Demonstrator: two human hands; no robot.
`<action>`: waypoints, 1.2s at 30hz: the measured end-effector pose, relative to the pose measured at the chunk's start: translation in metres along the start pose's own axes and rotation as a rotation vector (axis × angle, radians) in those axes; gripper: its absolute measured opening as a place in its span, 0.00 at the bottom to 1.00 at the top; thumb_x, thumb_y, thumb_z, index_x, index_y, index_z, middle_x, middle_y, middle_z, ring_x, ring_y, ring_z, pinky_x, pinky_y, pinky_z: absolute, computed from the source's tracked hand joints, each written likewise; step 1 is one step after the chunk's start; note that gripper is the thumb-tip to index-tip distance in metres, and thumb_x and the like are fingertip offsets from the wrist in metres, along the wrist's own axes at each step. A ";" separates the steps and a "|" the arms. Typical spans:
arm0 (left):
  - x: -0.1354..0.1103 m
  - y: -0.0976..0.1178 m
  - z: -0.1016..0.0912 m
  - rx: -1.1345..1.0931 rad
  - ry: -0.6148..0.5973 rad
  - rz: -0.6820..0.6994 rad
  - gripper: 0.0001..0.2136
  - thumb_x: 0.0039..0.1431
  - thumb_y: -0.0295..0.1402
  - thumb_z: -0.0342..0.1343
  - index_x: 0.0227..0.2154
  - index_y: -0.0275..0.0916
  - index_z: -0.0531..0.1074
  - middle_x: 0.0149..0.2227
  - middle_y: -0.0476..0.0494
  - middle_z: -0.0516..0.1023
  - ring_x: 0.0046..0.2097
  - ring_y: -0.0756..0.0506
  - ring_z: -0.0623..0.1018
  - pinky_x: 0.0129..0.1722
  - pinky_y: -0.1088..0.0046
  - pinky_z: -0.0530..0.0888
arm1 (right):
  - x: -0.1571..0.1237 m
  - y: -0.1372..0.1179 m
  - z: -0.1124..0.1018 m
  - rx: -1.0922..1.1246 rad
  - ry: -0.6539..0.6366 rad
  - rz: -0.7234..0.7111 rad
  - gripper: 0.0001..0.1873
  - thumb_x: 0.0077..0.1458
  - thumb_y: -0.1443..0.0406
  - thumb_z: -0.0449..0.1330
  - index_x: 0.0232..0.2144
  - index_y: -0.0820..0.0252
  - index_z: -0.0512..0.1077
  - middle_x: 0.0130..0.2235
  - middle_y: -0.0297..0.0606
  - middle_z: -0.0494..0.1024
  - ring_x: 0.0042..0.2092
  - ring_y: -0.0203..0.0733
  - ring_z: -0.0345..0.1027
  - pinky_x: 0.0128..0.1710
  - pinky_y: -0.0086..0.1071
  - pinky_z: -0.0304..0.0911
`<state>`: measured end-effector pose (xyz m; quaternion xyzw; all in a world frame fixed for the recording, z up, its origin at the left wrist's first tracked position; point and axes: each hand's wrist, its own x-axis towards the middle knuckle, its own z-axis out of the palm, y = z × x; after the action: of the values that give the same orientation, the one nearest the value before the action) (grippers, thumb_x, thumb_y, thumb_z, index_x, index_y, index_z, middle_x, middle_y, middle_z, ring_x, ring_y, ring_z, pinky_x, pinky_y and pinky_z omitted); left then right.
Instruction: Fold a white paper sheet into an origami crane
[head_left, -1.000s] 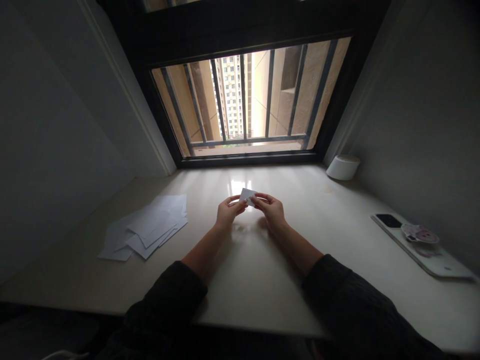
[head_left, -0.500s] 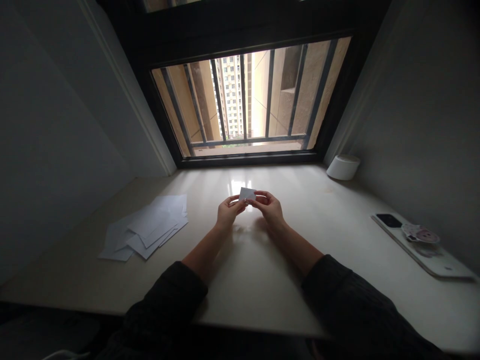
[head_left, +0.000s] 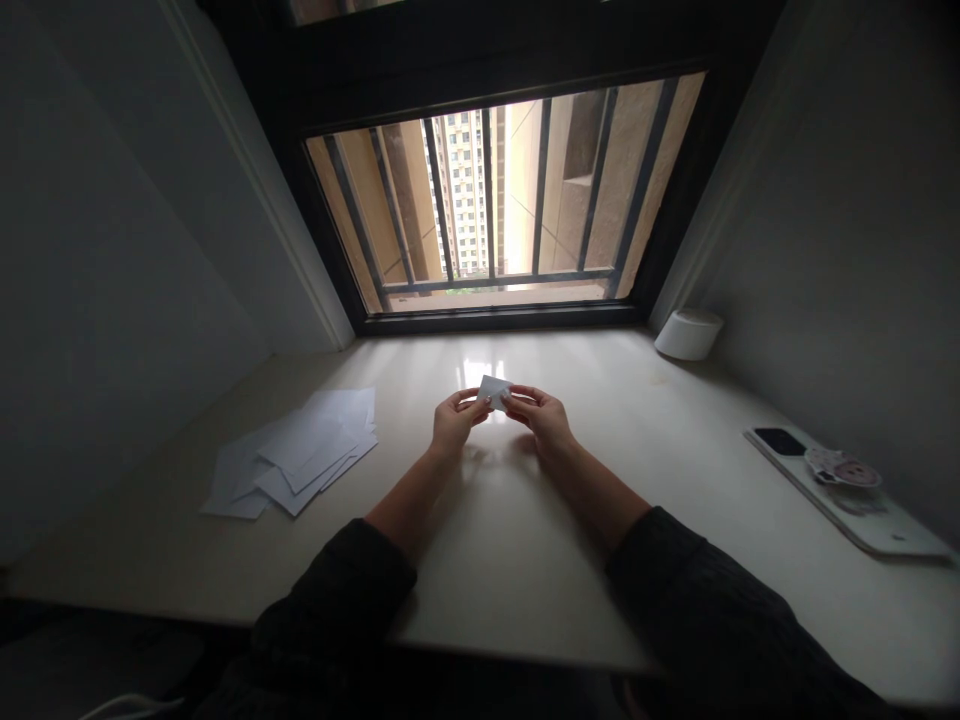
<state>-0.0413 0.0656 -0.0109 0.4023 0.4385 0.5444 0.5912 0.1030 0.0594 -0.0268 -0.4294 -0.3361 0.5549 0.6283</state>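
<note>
Two hands, left hand (head_left: 457, 422) and right hand (head_left: 541, 420), half-closed, pinch a small white paper piece (head_left: 494, 392) between them, long axis sloping down rightward, centred over the bench (head_left: 525, 560).

Loose white paper sheets (head_left: 292, 455) lie overlapping at the left of a cream surface (head_left: 525, 570). At the far right edge sits a white cylindrical container (head_left: 688, 334), and at lower right a flat white device (head_left: 847, 500) carries a round pink-and-white sticker (head_left: 841, 470). Upper centre, a barred window (head_left: 495, 318) shows a high-rise building (head_left: 461, 195).
</note>
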 end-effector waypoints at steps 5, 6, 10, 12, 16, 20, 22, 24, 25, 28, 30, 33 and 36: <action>0.001 -0.001 -0.001 -0.012 -0.009 -0.046 0.20 0.41 0.32 0.68 0.39 0.32 0.73 0.30 0.41 0.80 0.33 0.47 0.79 0.42 0.67 0.74 | 0.002 0.001 0.000 0.028 0.010 -0.018 0.20 0.30 0.61 0.73 0.28 0.60 0.74 0.26 0.37 0.79 0.29 0.39 0.74 0.34 0.34 0.70; 0.001 -0.002 -0.001 -0.019 -0.019 -0.055 0.20 0.42 0.32 0.67 0.40 0.32 0.73 0.31 0.41 0.80 0.34 0.47 0.79 0.43 0.67 0.74 | 0.003 0.002 -0.001 0.034 0.014 -0.026 0.20 0.30 0.61 0.73 0.28 0.60 0.74 0.26 0.37 0.79 0.29 0.39 0.74 0.34 0.34 0.70; 0.000 -0.003 0.001 -0.053 -0.039 -0.067 0.21 0.43 0.31 0.67 0.42 0.32 0.73 0.31 0.41 0.80 0.35 0.47 0.79 0.44 0.67 0.73 | 0.002 0.002 -0.001 0.028 -0.001 -0.100 0.20 0.32 0.60 0.72 0.30 0.61 0.75 0.27 0.38 0.80 0.31 0.42 0.74 0.38 0.37 0.70; -0.001 -0.003 0.002 -0.051 -0.037 -0.054 0.21 0.43 0.32 0.67 0.43 0.32 0.73 0.30 0.41 0.80 0.35 0.47 0.79 0.43 0.67 0.73 | 0.001 0.002 -0.001 0.014 -0.005 -0.145 0.20 0.34 0.60 0.71 0.32 0.61 0.75 0.28 0.39 0.80 0.32 0.43 0.75 0.39 0.38 0.69; -0.003 -0.001 0.003 0.031 -0.063 0.018 0.23 0.44 0.34 0.66 0.45 0.33 0.71 0.31 0.41 0.80 0.35 0.46 0.79 0.41 0.68 0.74 | 0.000 0.001 -0.001 -0.049 0.007 -0.247 0.17 0.39 0.60 0.68 0.33 0.60 0.74 0.30 0.39 0.80 0.34 0.44 0.75 0.40 0.39 0.69; -0.001 0.003 0.001 0.189 -0.089 0.043 0.27 0.46 0.41 0.63 0.49 0.36 0.68 0.35 0.39 0.79 0.36 0.44 0.79 0.32 0.70 0.74 | 0.002 0.002 -0.004 -0.257 -0.019 -0.391 0.10 0.47 0.61 0.61 0.33 0.59 0.73 0.34 0.39 0.79 0.36 0.43 0.74 0.39 0.37 0.68; -0.001 0.005 -0.001 0.291 -0.096 0.081 0.26 0.47 0.45 0.61 0.47 0.36 0.71 0.35 0.39 0.79 0.35 0.44 0.78 0.28 0.73 0.73 | 0.001 0.002 -0.006 -0.419 -0.048 -0.462 0.09 0.50 0.63 0.57 0.35 0.57 0.73 0.33 0.38 0.78 0.35 0.42 0.72 0.38 0.36 0.67; -0.001 0.006 -0.003 0.389 -0.129 0.132 0.24 0.47 0.48 0.60 0.43 0.36 0.74 0.34 0.40 0.79 0.35 0.45 0.77 0.26 0.75 0.71 | -0.001 0.001 -0.007 -0.588 -0.100 -0.521 0.11 0.52 0.66 0.54 0.39 0.55 0.71 0.32 0.35 0.77 0.34 0.40 0.71 0.37 0.35 0.66; -0.002 0.006 -0.004 0.428 -0.149 0.146 0.23 0.46 0.48 0.60 0.41 0.37 0.76 0.34 0.40 0.79 0.35 0.45 0.77 0.26 0.76 0.69 | -0.002 0.000 -0.007 -0.664 -0.133 -0.548 0.13 0.52 0.67 0.53 0.41 0.54 0.70 0.31 0.35 0.76 0.33 0.40 0.70 0.37 0.35 0.66; -0.003 0.005 -0.007 0.475 -0.193 0.135 0.21 0.45 0.48 0.61 0.37 0.37 0.78 0.35 0.40 0.79 0.36 0.45 0.77 0.26 0.75 0.68 | -0.005 -0.003 -0.007 -0.803 -0.203 -0.614 0.16 0.53 0.67 0.53 0.45 0.53 0.68 0.32 0.34 0.75 0.33 0.40 0.68 0.38 0.35 0.64; -0.003 0.005 -0.008 0.465 -0.201 0.102 0.20 0.44 0.47 0.62 0.36 0.37 0.78 0.35 0.39 0.80 0.36 0.45 0.77 0.27 0.75 0.68 | -0.006 -0.004 -0.007 -0.809 -0.214 -0.623 0.16 0.54 0.66 0.53 0.46 0.53 0.67 0.32 0.35 0.74 0.33 0.40 0.67 0.38 0.35 0.64; 0.000 0.004 -0.009 0.418 -0.165 0.071 0.18 0.43 0.46 0.63 0.33 0.36 0.78 0.33 0.40 0.79 0.33 0.46 0.76 0.28 0.75 0.68 | -0.005 -0.003 -0.006 -0.720 -0.177 -0.566 0.16 0.54 0.63 0.55 0.46 0.52 0.67 0.33 0.35 0.74 0.33 0.39 0.68 0.36 0.34 0.65; 0.003 0.003 -0.008 0.291 -0.100 0.076 0.17 0.42 0.43 0.65 0.31 0.34 0.76 0.31 0.41 0.79 0.33 0.47 0.76 0.31 0.73 0.71 | -0.003 0.000 -0.005 -0.577 -0.141 -0.463 0.19 0.50 0.58 0.59 0.45 0.53 0.68 0.34 0.35 0.74 0.33 0.39 0.69 0.35 0.34 0.66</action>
<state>-0.0497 0.0688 -0.0106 0.5267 0.4672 0.4761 0.5269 0.1070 0.0554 -0.0286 -0.4621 -0.6092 0.3091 0.5655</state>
